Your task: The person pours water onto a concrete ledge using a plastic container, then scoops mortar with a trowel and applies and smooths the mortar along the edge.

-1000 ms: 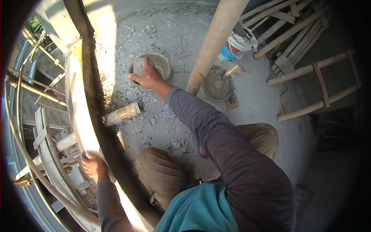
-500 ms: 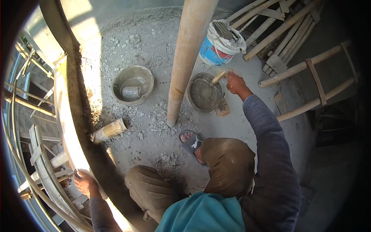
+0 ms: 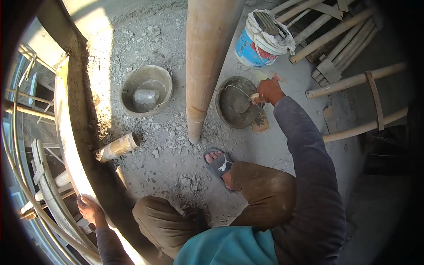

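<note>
My right hand (image 3: pixel 270 90) is closed around a wooden-handled tool (image 3: pixel 254 96) at the right rim of a black bucket (image 3: pixel 219 110). The tool's far end reaches into wet grey mortar (image 3: pixel 234 101); it looks like a trowel, though the mix blurs its shape. At the lower left, my left hand (image 3: pixel 91 210) grips the sunlit top edge of a low curved wall (image 3: pixel 73 145), with its fingers bent over the outer side. A second bucket (image 3: pixel 125 104) stands left of the pole, with a grey cylindrical container (image 3: pixel 145 96) lying inside.
A bamboo pole (image 3: pixel 203 70) rises between the buckets. Behind the mortar stands a blue and white pail (image 3: pixel 247 48) with a sack in it. Bamboo poles (image 3: pixel 335 35) and a ladder (image 3: pixel 373 99) lie at right. A short pipe (image 3: pixel 118 147) juts from the wall; rubble (image 3: pixel 176 132) covers the floor.
My right hand has moved slightly left and down, bringing the tool deeper into the bucket of mortar. My left hand stays on the wall edge. The view has shifted a little.
</note>
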`<action>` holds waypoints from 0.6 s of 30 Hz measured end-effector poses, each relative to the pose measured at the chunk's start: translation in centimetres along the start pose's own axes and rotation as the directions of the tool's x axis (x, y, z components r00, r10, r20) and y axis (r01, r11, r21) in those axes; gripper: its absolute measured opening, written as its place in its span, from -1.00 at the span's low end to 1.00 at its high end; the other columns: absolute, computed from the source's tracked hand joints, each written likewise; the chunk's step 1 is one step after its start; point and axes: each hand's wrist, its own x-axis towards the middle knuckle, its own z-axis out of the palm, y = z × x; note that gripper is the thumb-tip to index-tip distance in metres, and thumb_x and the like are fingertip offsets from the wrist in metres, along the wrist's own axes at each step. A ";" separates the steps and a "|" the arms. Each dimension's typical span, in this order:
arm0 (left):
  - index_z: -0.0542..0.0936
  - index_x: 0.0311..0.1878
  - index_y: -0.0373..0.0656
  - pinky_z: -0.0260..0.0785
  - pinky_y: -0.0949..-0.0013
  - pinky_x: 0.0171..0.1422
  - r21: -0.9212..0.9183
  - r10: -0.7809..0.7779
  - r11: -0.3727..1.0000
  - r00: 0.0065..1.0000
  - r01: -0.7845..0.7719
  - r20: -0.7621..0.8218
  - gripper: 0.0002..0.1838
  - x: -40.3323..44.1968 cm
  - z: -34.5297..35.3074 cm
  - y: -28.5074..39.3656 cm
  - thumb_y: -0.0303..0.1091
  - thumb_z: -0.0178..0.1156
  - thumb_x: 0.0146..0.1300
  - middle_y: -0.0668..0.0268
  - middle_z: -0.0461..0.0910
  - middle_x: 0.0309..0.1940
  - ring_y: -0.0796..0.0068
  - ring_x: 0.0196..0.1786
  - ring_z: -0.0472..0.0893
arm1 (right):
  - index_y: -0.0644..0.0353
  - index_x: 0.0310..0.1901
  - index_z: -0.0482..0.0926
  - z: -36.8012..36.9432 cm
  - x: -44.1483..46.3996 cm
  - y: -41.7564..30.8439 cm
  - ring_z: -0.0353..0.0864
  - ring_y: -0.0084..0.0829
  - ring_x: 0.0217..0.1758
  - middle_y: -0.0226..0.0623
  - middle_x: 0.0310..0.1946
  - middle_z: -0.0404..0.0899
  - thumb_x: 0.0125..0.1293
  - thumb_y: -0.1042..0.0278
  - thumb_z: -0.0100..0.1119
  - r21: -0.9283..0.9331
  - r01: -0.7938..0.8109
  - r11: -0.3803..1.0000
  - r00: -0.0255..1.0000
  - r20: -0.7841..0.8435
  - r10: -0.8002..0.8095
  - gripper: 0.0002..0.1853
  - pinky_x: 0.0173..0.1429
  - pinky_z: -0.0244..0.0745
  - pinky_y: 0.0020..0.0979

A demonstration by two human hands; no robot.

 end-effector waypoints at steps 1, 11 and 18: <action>0.41 0.37 -0.05 0.17 0.03 0.45 -0.006 0.022 1.000 1.000 -0.022 -0.005 -0.30 -0.1 0.0 -0.1 0.28 -0.21 0.43 0.10 0.41 0.34 0.05 0.39 0.37 | 0.05 -0.12 0.74 -0.7 -0.4 0.9 0.70 -0.20 -0.08 -0.29 -0.19 0.71 -0.04 -0.39 0.39 -0.016 -0.027 1.000 0.998 0.061 0.028 -0.34 -0.01 0.49 -0.05; 0.42 0.38 0.00 0.16 0.05 0.46 0.008 0.004 1.000 0.999 -0.004 0.053 -0.29 0.2 -0.2 -0.2 0.32 -0.21 0.41 0.17 0.40 0.36 0.12 0.41 0.35 | -0.02 -0.03 0.61 -4.8 -8.4 4.3 0.74 -0.26 -0.15 -0.31 -0.20 0.72 0.14 0.07 0.38 0.078 -0.232 0.970 0.968 -0.076 0.237 -0.61 -0.13 0.60 -0.22; 0.43 0.37 0.07 0.18 0.06 0.44 0.059 -0.068 0.996 0.997 0.067 0.024 -0.31 0.6 0.5 -0.3 0.32 -0.20 0.40 0.28 0.41 0.37 0.17 0.41 0.36 | 0.01 0.01 0.48 5.9 -8.9 -1.1 0.65 -0.24 -0.04 -0.30 -0.17 0.60 0.19 0.01 0.34 0.327 -0.422 0.846 0.832 -0.232 0.504 -0.56 -0.08 0.54 -0.14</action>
